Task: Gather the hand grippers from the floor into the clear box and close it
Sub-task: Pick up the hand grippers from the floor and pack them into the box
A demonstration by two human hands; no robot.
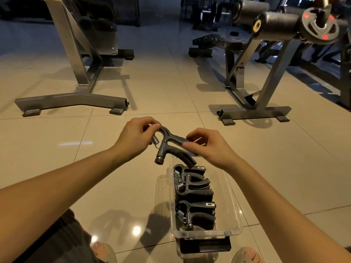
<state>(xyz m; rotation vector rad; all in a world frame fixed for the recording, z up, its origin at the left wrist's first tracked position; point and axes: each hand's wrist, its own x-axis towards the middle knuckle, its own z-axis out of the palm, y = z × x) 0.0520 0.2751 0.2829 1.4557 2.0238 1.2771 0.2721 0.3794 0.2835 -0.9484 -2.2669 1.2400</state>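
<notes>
A black hand gripper (171,147) with a steel spring hangs in the air above the far end of the clear box (234,211). My left hand (135,138) pinches its curved top near the spring. My right hand (207,147) holds the end of its upper handle. The clear box stands open on the tiled floor between my feet. Several black hand grippers (193,194) lie packed in a row inside it. A clear flap with a black panel (205,245), maybe the lid, lies at the near end of the box.
A steel machine base (72,101) stands on the floor at the far left. A bench frame (254,112) with padded rollers and a weight plate (319,25) stands at the far right. My two feet (103,252) flank the box's near end.
</notes>
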